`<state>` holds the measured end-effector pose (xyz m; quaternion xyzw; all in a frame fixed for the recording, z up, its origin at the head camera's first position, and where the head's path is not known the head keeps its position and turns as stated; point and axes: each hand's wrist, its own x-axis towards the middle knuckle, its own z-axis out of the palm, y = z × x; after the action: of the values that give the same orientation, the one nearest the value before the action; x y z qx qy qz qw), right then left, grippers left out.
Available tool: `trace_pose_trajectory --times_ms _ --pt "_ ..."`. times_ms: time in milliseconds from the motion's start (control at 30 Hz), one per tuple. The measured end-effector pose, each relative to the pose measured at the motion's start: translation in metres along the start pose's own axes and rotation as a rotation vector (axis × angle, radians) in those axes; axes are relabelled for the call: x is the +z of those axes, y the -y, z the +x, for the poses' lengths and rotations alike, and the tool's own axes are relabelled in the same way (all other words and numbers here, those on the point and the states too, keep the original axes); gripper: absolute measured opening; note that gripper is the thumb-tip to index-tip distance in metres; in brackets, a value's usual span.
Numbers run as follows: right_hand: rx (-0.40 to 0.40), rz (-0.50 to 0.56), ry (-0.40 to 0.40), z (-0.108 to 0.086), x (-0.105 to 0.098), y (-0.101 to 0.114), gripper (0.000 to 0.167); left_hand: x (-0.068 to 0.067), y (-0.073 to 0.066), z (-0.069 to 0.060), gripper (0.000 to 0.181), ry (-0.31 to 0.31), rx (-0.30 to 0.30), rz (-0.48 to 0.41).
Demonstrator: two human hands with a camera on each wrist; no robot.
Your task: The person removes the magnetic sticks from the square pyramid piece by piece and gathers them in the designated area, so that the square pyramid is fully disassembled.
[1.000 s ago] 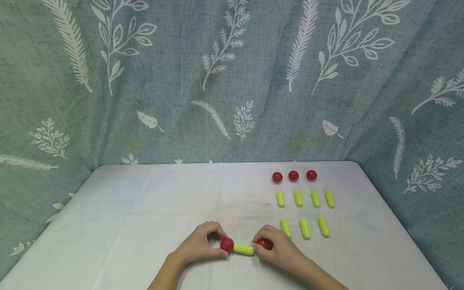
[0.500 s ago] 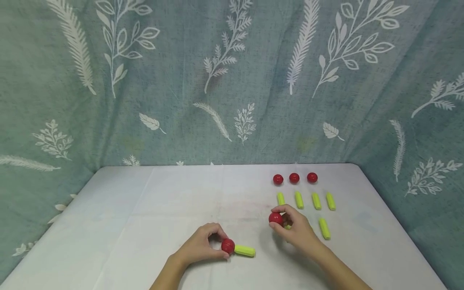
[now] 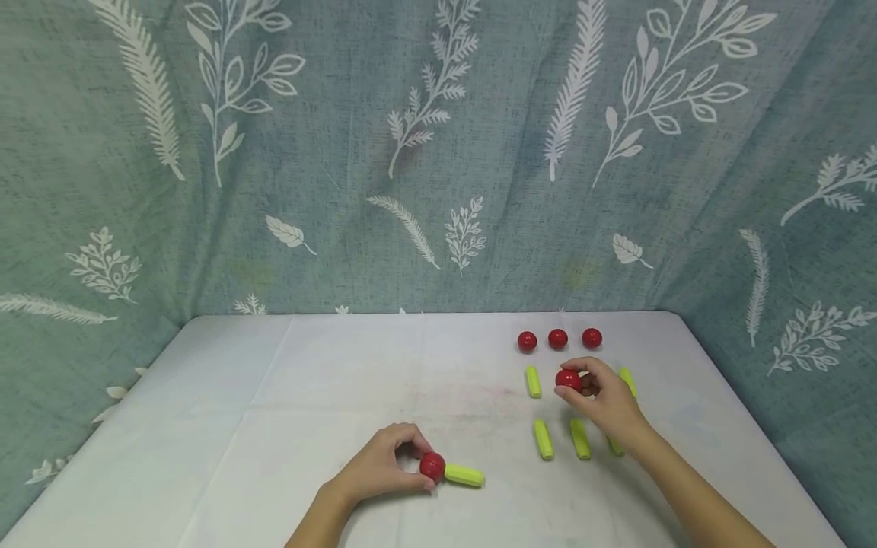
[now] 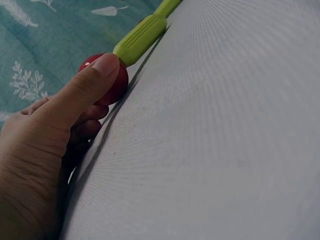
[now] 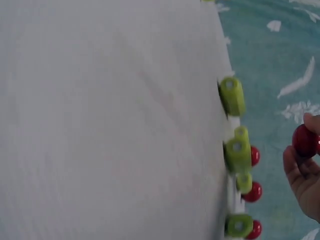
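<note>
Near the front middle of the table, my left hand (image 3: 387, 463) pinches a red ball (image 3: 432, 466) between thumb and fingers. A lime-green ribbed rod (image 3: 464, 476) touches that ball and points right; in the left wrist view the rod (image 4: 140, 40) meets the ball (image 4: 119, 87) end-on. My right hand (image 3: 606, 396) holds a second red ball (image 3: 567, 380) by its thumb and fingers, above the table among the loose green rods. In the right wrist view this ball (image 5: 304, 141) shows at the right edge, with the hand (image 5: 307, 185) partly cut off.
Three red balls (image 3: 558, 339) stand in a row at the back right. Several green rods lie in two rows before them, such as one rod (image 3: 533, 382) and another rod (image 3: 543, 440); my right hand and forearm hide some. A patterned green cloth (image 3: 342, 152) hangs behind the white table (image 3: 329, 380).
My right hand has lifted its red ball away from the free end of the green rod and carried it right and back. The left hand still holds its ball in place.
</note>
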<state>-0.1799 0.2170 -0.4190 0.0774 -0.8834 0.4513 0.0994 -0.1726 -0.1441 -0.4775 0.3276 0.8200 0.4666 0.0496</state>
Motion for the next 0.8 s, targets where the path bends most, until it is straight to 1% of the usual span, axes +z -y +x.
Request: trace_pose_trajectory --times_ms 100,167,267,433,567,667,733,800 --pt "0.025 -0.023 -0.05 0.007 -0.008 -0.008 0.04 0.001 0.001 0.0 0.035 -0.002 -0.004 -0.003" --pt "0.056 -0.032 -0.074 0.012 -0.014 -0.013 0.042 0.001 0.002 0.0 0.035 -0.005 -0.005 0.002" --pt "0.105 -0.053 -0.09 0.02 -0.025 -0.023 0.046 0.002 0.003 0.0 0.035 -0.007 -0.002 0.002" --pt "0.148 -0.139 -0.1 0.035 -0.042 -0.041 0.05 0.004 0.002 0.0 0.035 -0.002 -0.01 -0.009" --pt "0.185 -0.159 -0.141 0.046 -0.047 -0.055 0.048 0.004 0.001 -0.002 0.035 -0.004 -0.02 0.0" --pt "0.19 -0.161 -0.173 0.053 -0.047 -0.064 0.048 0.002 0.001 -0.003 0.036 -0.008 -0.022 0.013" --pt "0.202 -0.155 -0.174 0.057 -0.05 -0.071 0.048 0.002 0.001 -0.002 0.036 -0.01 -0.027 0.018" --pt "0.241 -0.153 -0.173 0.06 -0.052 -0.078 0.05 0.002 0.0 -0.001 0.036 -0.008 -0.035 0.01"
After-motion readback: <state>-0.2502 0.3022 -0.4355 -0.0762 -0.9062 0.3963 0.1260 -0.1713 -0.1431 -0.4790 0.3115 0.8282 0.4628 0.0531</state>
